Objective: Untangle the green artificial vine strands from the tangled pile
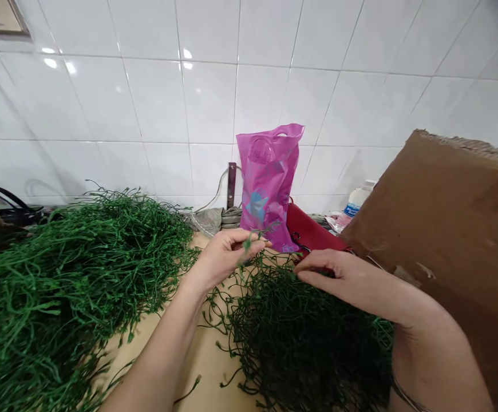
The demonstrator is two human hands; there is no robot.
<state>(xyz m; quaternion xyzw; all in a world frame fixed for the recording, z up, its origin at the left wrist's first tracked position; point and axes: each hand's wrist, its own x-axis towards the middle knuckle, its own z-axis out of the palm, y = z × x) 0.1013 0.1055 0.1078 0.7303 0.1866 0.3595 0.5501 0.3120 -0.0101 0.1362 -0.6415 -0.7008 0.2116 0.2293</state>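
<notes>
My left hand [227, 252] is raised above the table with its fingers pinched on a thin green plastic stem [255, 236]. My right hand [332, 273] lies flat-fingered on top of a dark green pile of stems [300, 337], its fingertips pressed together at the pile's upper edge; what they grip is hidden. A larger, brighter green heap of the same stems [72, 274] covers the table to the left of my left forearm.
A pink plastic bag [270, 183] stands against the white tiled wall, with a red pouch [313, 233] beside it. A brown cardboard sheet [450, 229] rises at the right. A small bottle [358, 199] and cables lie by the wall. Bare tabletop [206, 355] shows between the piles.
</notes>
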